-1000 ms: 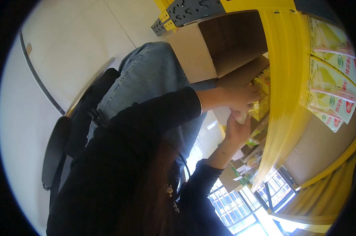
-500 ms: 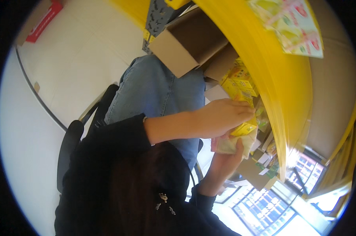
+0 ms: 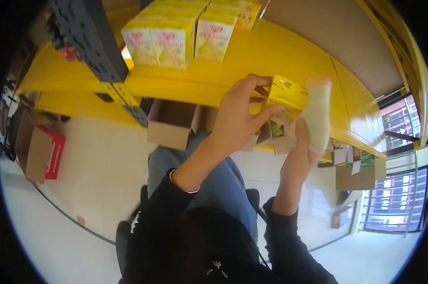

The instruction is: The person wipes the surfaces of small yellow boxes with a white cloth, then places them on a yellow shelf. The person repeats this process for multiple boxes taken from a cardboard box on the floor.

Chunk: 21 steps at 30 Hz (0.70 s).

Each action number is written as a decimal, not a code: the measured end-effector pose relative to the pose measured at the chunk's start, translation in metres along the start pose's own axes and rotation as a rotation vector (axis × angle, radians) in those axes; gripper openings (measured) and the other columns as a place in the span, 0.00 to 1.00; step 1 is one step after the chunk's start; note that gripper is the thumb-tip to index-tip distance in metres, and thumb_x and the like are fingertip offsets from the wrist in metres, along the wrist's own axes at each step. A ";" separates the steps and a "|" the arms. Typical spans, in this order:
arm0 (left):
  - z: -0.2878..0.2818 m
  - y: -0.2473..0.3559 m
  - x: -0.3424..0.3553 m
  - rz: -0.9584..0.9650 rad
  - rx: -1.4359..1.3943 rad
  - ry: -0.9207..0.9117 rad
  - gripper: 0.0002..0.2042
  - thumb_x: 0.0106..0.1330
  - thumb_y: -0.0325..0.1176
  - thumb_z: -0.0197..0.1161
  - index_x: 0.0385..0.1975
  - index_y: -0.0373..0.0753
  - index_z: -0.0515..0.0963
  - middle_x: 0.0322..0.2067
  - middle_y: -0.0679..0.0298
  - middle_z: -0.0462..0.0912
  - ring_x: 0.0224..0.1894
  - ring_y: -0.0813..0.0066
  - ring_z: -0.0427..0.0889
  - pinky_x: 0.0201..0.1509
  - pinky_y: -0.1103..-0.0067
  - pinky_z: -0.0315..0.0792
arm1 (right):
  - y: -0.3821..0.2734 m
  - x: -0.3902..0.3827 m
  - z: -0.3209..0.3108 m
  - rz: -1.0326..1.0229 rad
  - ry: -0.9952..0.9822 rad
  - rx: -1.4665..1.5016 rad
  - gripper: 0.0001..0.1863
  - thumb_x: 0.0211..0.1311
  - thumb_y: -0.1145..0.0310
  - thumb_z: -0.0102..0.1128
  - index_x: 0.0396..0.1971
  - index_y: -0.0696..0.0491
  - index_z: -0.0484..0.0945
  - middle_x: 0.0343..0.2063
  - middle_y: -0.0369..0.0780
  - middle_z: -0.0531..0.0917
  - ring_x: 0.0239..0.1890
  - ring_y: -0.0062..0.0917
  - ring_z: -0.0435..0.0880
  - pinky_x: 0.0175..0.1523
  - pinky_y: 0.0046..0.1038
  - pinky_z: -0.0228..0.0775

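Observation:
My left hand (image 3: 244, 106) is closed round a small yellow drink carton (image 3: 289, 90), its thumb on the near side and its fingers behind. The carton is tilted, with its yellow top showing, just in front of the yellow shelf's edge. My right hand (image 3: 300, 149) grips a folded whitish cloth (image 3: 318, 116) with a pink edge. This cloth stands up beside the carton's right side; whether the two touch I cannot tell. Motion blurs the cloth and the right fingers somewhat.
Rows of yellow-and-white drink cartons (image 3: 171, 45) stand on the yellow shelf (image 3: 280, 52). A dark perforated post (image 3: 88, 40) rises at its left. Below are an open cardboard box (image 3: 169, 130), my knees, and, far left, a red-sided box (image 3: 55, 154). Another cardboard box (image 3: 360, 175) sits at right.
The view has turned, bringing the shelf's cartons into sight. Both hands now hold the carton and cloth up before the shelf edge; the cloth has shifted from under the carton to its right.

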<state>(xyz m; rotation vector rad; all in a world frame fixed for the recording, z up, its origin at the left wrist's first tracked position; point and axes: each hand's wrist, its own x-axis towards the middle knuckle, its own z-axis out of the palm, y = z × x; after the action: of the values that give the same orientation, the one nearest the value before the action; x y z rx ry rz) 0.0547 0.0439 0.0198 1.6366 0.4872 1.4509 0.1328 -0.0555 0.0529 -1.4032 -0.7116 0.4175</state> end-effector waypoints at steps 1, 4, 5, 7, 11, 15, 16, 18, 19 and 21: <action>0.003 -0.003 0.012 0.012 0.042 0.008 0.18 0.52 0.31 0.69 0.41 0.34 0.71 0.37 0.54 0.78 0.36 0.65 0.79 0.39 0.75 0.76 | -0.008 0.015 0.004 0.027 -0.004 -0.090 0.17 0.64 0.73 0.50 0.52 0.57 0.69 0.39 0.39 0.77 0.42 0.23 0.78 0.43 0.26 0.73; 0.013 -0.025 0.048 0.016 0.020 0.008 0.19 0.51 0.30 0.69 0.40 0.33 0.71 0.36 0.55 0.78 0.36 0.66 0.79 0.39 0.75 0.76 | 0.003 0.069 0.010 -0.283 -0.118 -0.208 0.18 0.60 0.73 0.52 0.52 0.56 0.70 0.44 0.41 0.77 0.45 0.30 0.78 0.45 0.27 0.72; 0.016 -0.035 0.055 0.050 0.052 0.012 0.18 0.51 0.31 0.70 0.39 0.33 0.71 0.35 0.56 0.78 0.35 0.67 0.78 0.38 0.75 0.76 | 0.005 0.082 0.013 -0.413 -0.128 -0.308 0.19 0.59 0.74 0.53 0.52 0.56 0.70 0.46 0.41 0.77 0.46 0.32 0.78 0.47 0.28 0.71; 0.018 -0.040 0.064 -0.020 0.066 -0.011 0.17 0.53 0.27 0.68 0.41 0.32 0.70 0.37 0.60 0.77 0.40 0.73 0.77 0.41 0.77 0.77 | 0.005 0.098 0.021 -0.737 -0.099 -0.695 0.21 0.56 0.74 0.55 0.51 0.56 0.71 0.49 0.43 0.76 0.50 0.38 0.76 0.52 0.31 0.69; 0.018 -0.052 0.071 0.010 0.095 0.012 0.17 0.51 0.30 0.69 0.38 0.34 0.71 0.36 0.57 0.78 0.39 0.67 0.78 0.40 0.76 0.75 | 0.003 0.118 0.018 -0.911 -0.132 -0.920 0.24 0.49 0.74 0.57 0.50 0.58 0.72 0.52 0.44 0.74 0.56 0.42 0.71 0.59 0.35 0.62; 0.016 -0.056 0.064 0.054 0.073 -0.001 0.15 0.53 0.25 0.64 0.40 0.35 0.69 0.37 0.57 0.77 0.43 0.67 0.77 0.48 0.76 0.71 | -0.012 0.106 0.028 -0.933 -0.208 -0.943 0.25 0.46 0.74 0.58 0.49 0.59 0.72 0.51 0.44 0.75 0.57 0.39 0.70 0.61 0.36 0.60; 0.014 -0.055 0.065 0.017 0.018 -0.026 0.15 0.54 0.24 0.63 0.41 0.35 0.69 0.37 0.57 0.77 0.43 0.68 0.77 0.49 0.75 0.70 | -0.012 0.103 0.030 -0.931 -0.231 -0.924 0.25 0.45 0.74 0.58 0.49 0.59 0.72 0.51 0.44 0.75 0.57 0.39 0.70 0.61 0.36 0.60; 0.013 -0.056 0.065 -0.056 -0.095 -0.047 0.17 0.54 0.22 0.60 0.43 0.35 0.68 0.39 0.58 0.76 0.45 0.69 0.76 0.52 0.75 0.69 | -0.009 0.106 0.032 -1.005 -0.266 -0.919 0.26 0.43 0.74 0.59 0.49 0.58 0.73 0.51 0.44 0.75 0.56 0.38 0.70 0.61 0.36 0.60; 0.014 -0.058 0.064 -0.092 -0.154 -0.043 0.18 0.53 0.21 0.60 0.45 0.35 0.67 0.40 0.58 0.76 0.46 0.69 0.76 0.52 0.75 0.69 | -0.010 0.110 0.030 -1.035 -0.305 -0.908 0.26 0.43 0.75 0.59 0.49 0.57 0.73 0.51 0.43 0.75 0.56 0.38 0.70 0.61 0.36 0.60; 0.014 -0.061 0.065 -0.139 -0.270 -0.051 0.20 0.53 0.20 0.59 0.47 0.35 0.67 0.42 0.59 0.75 0.48 0.70 0.75 0.53 0.75 0.68 | -0.008 0.117 0.028 -1.076 -0.366 -0.857 0.27 0.43 0.75 0.59 0.50 0.55 0.73 0.52 0.41 0.74 0.57 0.38 0.69 0.61 0.37 0.60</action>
<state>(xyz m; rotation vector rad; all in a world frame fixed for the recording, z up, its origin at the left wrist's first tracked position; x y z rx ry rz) 0.0987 0.1215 0.0106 1.3937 0.3521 1.3071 0.1988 0.0406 0.0851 -1.4682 -1.9484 -0.5741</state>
